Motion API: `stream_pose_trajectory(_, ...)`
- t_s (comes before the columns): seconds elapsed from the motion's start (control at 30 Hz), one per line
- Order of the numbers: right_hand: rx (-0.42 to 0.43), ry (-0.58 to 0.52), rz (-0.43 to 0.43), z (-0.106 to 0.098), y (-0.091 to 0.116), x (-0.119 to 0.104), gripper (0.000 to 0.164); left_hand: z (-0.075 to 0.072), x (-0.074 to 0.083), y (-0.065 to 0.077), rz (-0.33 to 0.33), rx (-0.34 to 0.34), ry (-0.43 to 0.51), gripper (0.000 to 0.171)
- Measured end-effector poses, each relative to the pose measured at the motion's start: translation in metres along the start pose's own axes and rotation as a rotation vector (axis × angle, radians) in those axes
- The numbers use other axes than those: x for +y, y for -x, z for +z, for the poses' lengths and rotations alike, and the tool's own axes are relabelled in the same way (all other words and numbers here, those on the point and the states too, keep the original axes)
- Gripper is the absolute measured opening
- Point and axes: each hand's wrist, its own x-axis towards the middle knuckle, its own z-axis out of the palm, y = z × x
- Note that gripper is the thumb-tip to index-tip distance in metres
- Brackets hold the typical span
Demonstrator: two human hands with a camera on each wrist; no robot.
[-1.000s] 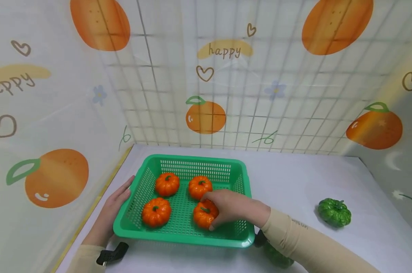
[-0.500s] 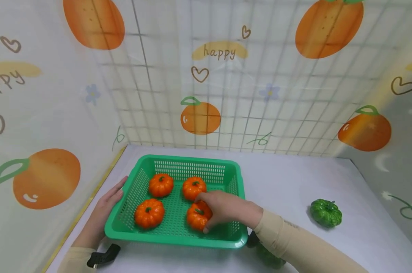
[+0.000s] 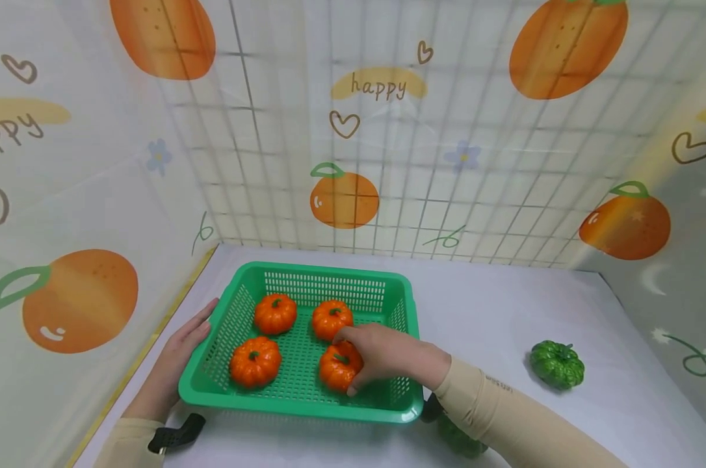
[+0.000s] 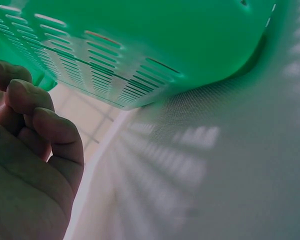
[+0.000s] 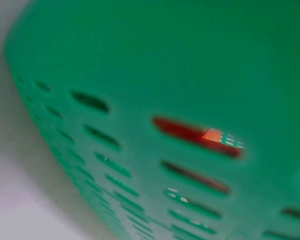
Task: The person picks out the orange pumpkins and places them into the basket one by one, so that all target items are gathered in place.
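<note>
A green plastic basket (image 3: 294,407) with slotted walls holds several small orange pumpkins, among them one at the front left (image 3: 256,363) and one at the back left (image 3: 275,314). Reaching over the right rim, my right hand (image 3: 382,354) grips the front-right orange pumpkin (image 3: 337,369) between thumb and fingers. This pumpkin sits low in the basket, partly covered by the hand. My left hand (image 3: 180,354) rests along the outside of the left rim; its fingers (image 4: 60,132) look loosely bent in the left wrist view. The right wrist view shows only the basket's slotted outer wall (image 5: 140,65).
A green pumpkin (image 3: 557,364) lies on the white table (image 3: 476,305) to the right. Another green pumpkin (image 3: 461,439) is partly hidden under my right forearm. Patterned curtains (image 3: 505,162) close off the back and sides.
The view shifts slightly, so the whole scene appears a little further left than a second ago. Both hands keep their places on the basket and the pumpkin.
</note>
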Motion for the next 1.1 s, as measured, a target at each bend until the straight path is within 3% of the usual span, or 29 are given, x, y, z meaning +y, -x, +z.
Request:
stream_pose_trajectory(0.6, 0.054, -0.091, -0.062, -0.012, 0.009, 0.004, 0.073, -0.001, 0.004, -0.001, -0.024, -0.011, -0.014, 0.053)
stream_pose_trajectory(0.9, 0.1, -0.159, -0.007, -0.022, 0.026, 0.006, 0.077, 0.0, 0.002, 0.005, -0.039, -0.008, -0.002, 0.054)
stream_pose_trajectory(1.1, 0.172, -0.228, 0.029, -0.034, 0.04, 0.016, 0.077, -0.001, 0.003, 0.001, -0.03, -0.018, 0.002, 0.054)
